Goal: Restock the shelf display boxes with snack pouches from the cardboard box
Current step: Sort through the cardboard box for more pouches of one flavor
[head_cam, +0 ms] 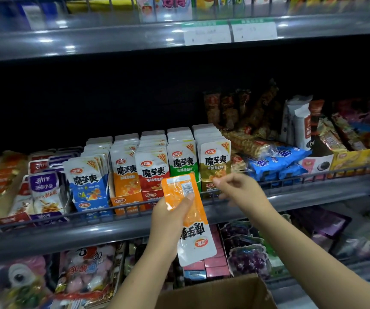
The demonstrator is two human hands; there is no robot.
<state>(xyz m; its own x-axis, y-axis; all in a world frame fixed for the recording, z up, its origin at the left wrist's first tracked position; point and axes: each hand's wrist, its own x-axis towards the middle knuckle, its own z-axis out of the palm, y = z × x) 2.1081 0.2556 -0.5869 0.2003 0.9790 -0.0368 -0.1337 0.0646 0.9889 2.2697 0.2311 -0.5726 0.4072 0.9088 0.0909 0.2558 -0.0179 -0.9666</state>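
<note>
As the left hand grips the upside-down orange pouch and the right hand has its fingers loosely curled and empty, the pouch should be turned upright for the orange display box.

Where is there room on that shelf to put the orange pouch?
The orange display box looks full, like every row from the blue pouches to the olive ones. Free space is only the dark gap above and behind the rows. The left hand holds the orange pouch; the right hand hovers.

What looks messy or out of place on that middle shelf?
The orange pouch in the left hand is upside down, printed name at the bottom. Right of the neat display boxes, the blue packets and long snack bars lie slumped and crisscrossed rather than upright.
</note>
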